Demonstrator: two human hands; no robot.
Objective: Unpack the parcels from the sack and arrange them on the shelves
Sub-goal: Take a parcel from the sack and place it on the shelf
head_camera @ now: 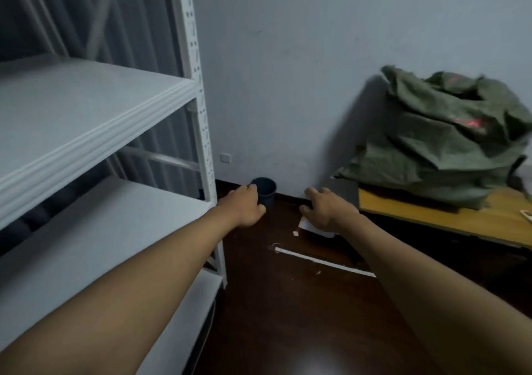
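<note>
A crumpled green sack point(449, 141) with red print sits on a low wooden table point(431, 219) at the right. White metal shelves point(86, 110) stand at the left, with bare boards showing. Both my arms reach forward over the dark floor. My left hand point(244, 206) hovers by the shelf post with its fingers loosely curled and nothing in it. Left of the table corner, my right hand point(325, 210) has its fingers spread and holds nothing. No parcel is visible outside the sack.
A small dark bin point(266, 192) stands by the wall behind my left hand. A white strip point(322, 261) and a white and red paper scrap point(305, 229) lie on the dark wooden floor point(288, 317). Grey curtains hang behind the shelves.
</note>
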